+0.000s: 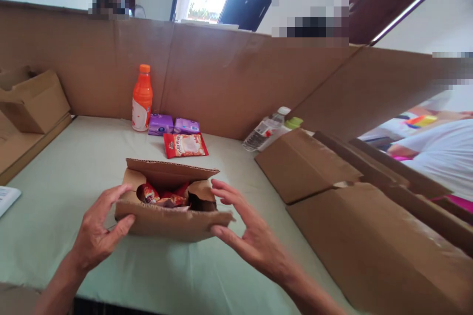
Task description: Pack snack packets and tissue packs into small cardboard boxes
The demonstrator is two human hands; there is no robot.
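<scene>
A small open cardboard box [173,226] stands on the table in front of me, its back flap raised and its side flaps folded inward. Red snack packets [168,198] lie inside; a side flap and shadow partly hide the interior. My left hand [101,226] grips the box's left end, thumb against the front wall and fingers at the side. At the right end, my right hand [251,231] has its thumb at the front corner and its fingers by the right flap. Both palms stay apart from the cardboard.
Behind the box are an orange bottle [142,101], two purple packs [161,124] and a red snack bag [185,145]. A clear water bottle [263,133] leans at the right, near larger cardboard boxes [354,236]. Another box [37,103] stands left. A cardboard wall [221,74] borders the table.
</scene>
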